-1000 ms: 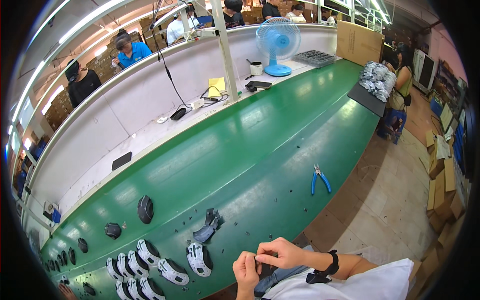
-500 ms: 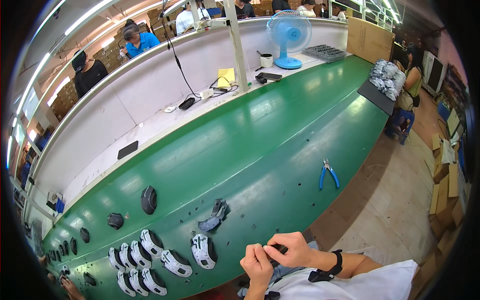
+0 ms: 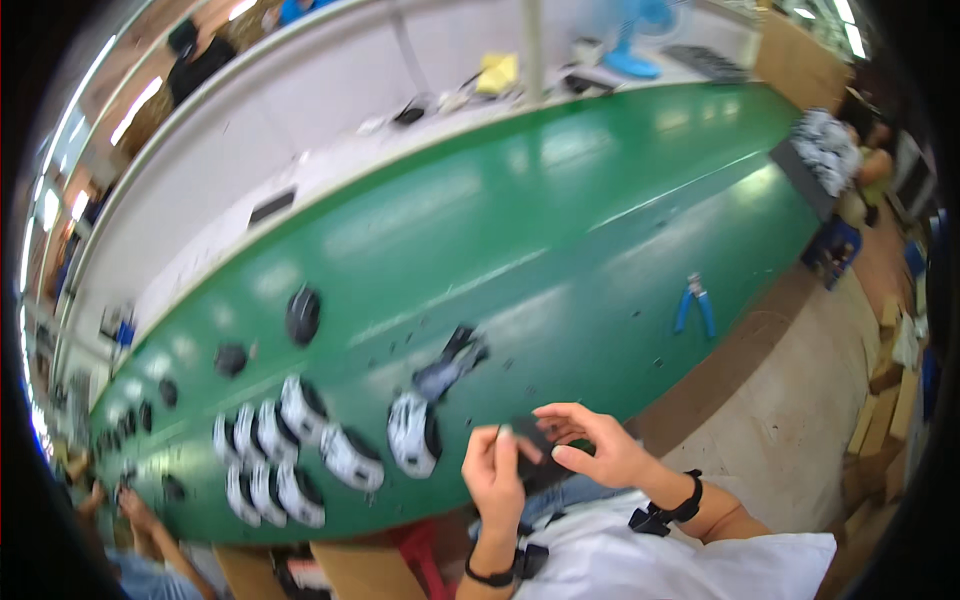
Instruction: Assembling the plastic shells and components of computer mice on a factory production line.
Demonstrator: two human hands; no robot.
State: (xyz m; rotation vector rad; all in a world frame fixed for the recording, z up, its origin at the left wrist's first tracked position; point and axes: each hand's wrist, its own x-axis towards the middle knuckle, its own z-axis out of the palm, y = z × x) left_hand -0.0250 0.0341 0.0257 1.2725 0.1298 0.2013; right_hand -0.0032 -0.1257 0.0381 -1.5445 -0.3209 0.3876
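A small dark flat piece (image 3: 532, 452) is held between both hands just above the near edge of the green worktop (image 3: 560, 250), close to the person's body. The left hand (image 3: 493, 478) is closed around its left side, thumb uppermost; a thin dark strand appears to rise from that grip, though blur hides what it is. The right hand (image 3: 597, 447) pinches the piece from the right, with thumb and forefinger on it and the other fingers curled above. Holding it from both sides keeps the piece steady and turned up toward the face, probably for close handwork.

Just left of the hands a white-and-black shoe part (image 3: 412, 433) lies alone on the worktop, within easy reach. Beyond it sits a grey-and-black part (image 3: 450, 362), apart from the others. Further left a cluster of similar white-and-black parts (image 3: 275, 455) lies side by side, arranged like a batch in waiting. Several dark oval pieces (image 3: 302, 313) are scattered toward the far left.

Blue-handled pliers (image 3: 694, 303) rest near the worktop's front edge, well to the right of the hands, untouched. At the lower left another person's hands (image 3: 120, 500) are at the worktop edge. A blue fan (image 3: 635, 40) stands on the pale shelf behind.
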